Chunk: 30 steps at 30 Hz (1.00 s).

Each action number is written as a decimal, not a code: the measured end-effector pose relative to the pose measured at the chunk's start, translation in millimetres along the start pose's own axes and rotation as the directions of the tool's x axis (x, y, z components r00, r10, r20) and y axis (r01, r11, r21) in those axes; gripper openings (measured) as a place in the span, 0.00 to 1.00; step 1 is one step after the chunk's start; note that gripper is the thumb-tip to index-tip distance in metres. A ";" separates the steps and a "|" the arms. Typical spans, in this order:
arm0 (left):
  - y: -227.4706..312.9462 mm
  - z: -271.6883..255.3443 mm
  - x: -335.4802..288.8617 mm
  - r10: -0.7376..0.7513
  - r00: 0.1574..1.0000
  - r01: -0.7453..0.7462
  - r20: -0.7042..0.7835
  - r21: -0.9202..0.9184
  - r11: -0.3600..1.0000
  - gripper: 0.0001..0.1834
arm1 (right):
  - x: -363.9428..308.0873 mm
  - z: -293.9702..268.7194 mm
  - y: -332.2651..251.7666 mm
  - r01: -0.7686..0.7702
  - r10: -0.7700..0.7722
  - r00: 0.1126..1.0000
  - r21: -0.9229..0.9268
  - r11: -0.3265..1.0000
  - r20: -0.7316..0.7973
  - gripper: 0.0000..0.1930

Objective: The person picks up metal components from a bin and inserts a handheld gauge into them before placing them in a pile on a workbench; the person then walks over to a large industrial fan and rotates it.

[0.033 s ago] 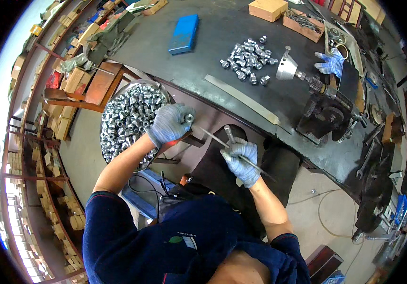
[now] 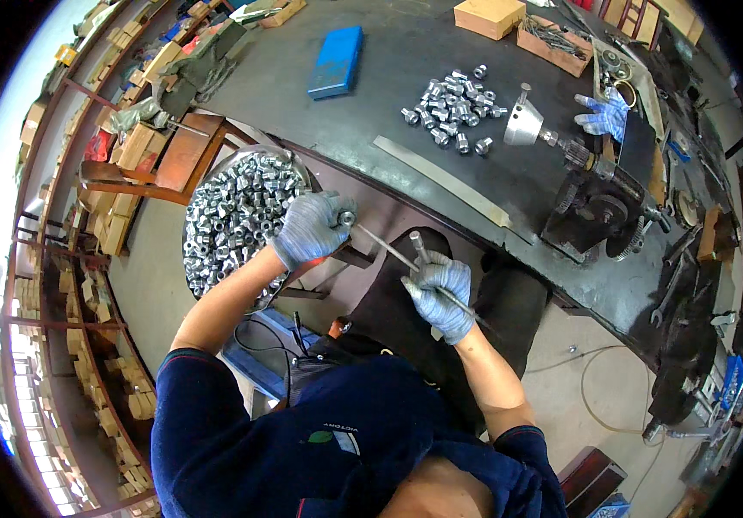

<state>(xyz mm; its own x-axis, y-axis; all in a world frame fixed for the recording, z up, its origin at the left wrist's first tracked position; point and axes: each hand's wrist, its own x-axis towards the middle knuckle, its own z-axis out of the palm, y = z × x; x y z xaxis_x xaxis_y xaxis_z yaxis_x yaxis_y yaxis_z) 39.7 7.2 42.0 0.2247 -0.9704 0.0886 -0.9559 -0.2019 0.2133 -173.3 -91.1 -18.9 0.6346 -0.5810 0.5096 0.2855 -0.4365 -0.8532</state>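
My left hand (image 2: 313,226), in a grey-blue knit glove, is closed around a small shiny metal fitting (image 2: 347,218) with its round opening showing. In my gloved right hand (image 2: 442,293) is a thin metal rod (image 2: 390,250), slanting from the fitting down past my wrist. The rod's far tip meets or nearly meets the fitting; I cannot tell whether it is inside. A short metal pin with a thicker end (image 2: 418,242) also sticks up from my right hand's fingers. Beside my left hand, a round metal pan (image 2: 301,166) is heaped with similar metal fittings (image 2: 237,216).
On the dark workbench (image 2: 406,47) lie a pile of fittings (image 2: 458,104), a blue flat case (image 2: 335,62) and a flat metal bar (image 2: 440,180). A machine with a cone-shaped head (image 2: 524,123) stands at right, near a spare glove (image 2: 604,114). A wooden chair (image 2: 183,160) is behind the pan.
Both hands stay almost in place. The rod's tip appears very slightly closer to the fitting.
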 end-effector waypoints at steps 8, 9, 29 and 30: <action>16.2 19.6 3.7 0.023 0.999 -0.025 -0.043 -0.059 0.998 0.07 | 0.4 4.5 2.0 0.073 -0.068 0.997 -0.124 0.990 0.048 0.13; 19.2 22.8 4.6 0.009 1.000 -0.009 -0.005 -0.060 0.998 0.07 | 1.9 6.1 1.4 0.061 -0.047 0.996 -0.182 0.981 0.079 0.12; 11.6 -22.8 70.9 -0.213 0.973 0.226 0.087 -0.533 0.815 0.18 | -6.1 9.2 15.4 0.114 -0.113 0.993 -0.300 0.947 0.021 0.10; 14.2 -24.2 82.6 -0.230 0.963 0.270 0.141 -0.522 0.809 0.18 | -6.8 13.1 20.3 0.116 -0.115 0.993 -0.277 0.954 0.019 0.09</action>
<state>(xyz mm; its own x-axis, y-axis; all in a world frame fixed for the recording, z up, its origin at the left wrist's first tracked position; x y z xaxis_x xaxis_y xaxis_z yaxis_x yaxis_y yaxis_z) 49.3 -72.6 75.8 0.4094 -0.9068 -0.1011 -0.6144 -0.3559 0.7042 -162.5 -87.1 -41.2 0.6113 -0.5133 0.6024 0.1475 -0.6740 -0.7239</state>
